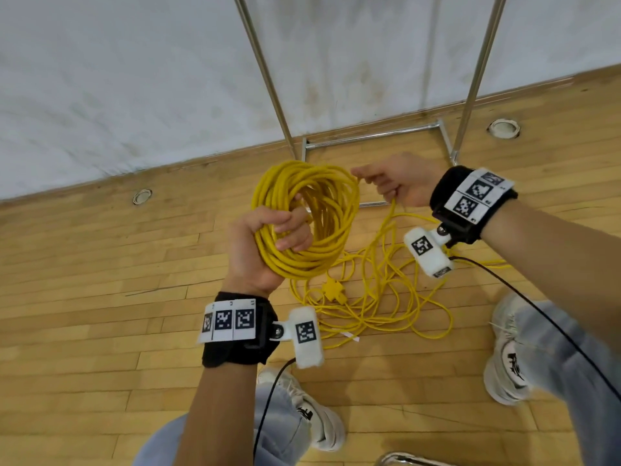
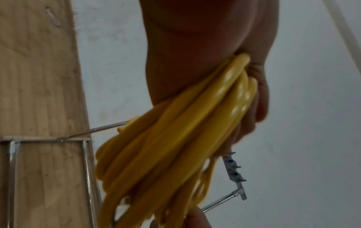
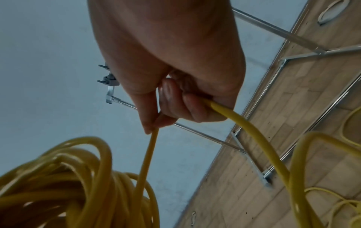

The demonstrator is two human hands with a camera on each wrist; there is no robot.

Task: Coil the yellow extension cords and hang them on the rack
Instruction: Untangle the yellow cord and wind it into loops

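- A person stands on a wooden floor (image 1: 100, 264), seen from above; both forearms reach forward and both wrists wear black bands with printed markers.
- The left hand (image 1: 258, 250), at about 7 o'clock from the picture's centre, is clenched around the lower arc of a thick coil of yellow cord (image 1: 312, 210). The coil's ring stands roughly upright and rises from the fist toward 1 o'clock.
- The right hand (image 1: 400, 183), at 3 o'clock from the coil and just beside its rim, pinches a single strand of cord (image 3: 148, 155) between thumb and fingers. The strand runs through this hand, one end to the coil, the other down to the floor.
- The uncoiled cord (image 1: 379, 297) lies in loose, tangled loops on the floor at 5 o'clock from the coil, below and between the hands, with a yellow plug block (image 1: 332, 290) among them.
- The metal rack (image 1: 373, 136) stands at 12 o'clock, against the wall, beyond both hands; the right hand is the nearer one.
- Judging from this, coiling is partly done, and the next wrap should carry the strand leftward over the coil's top.
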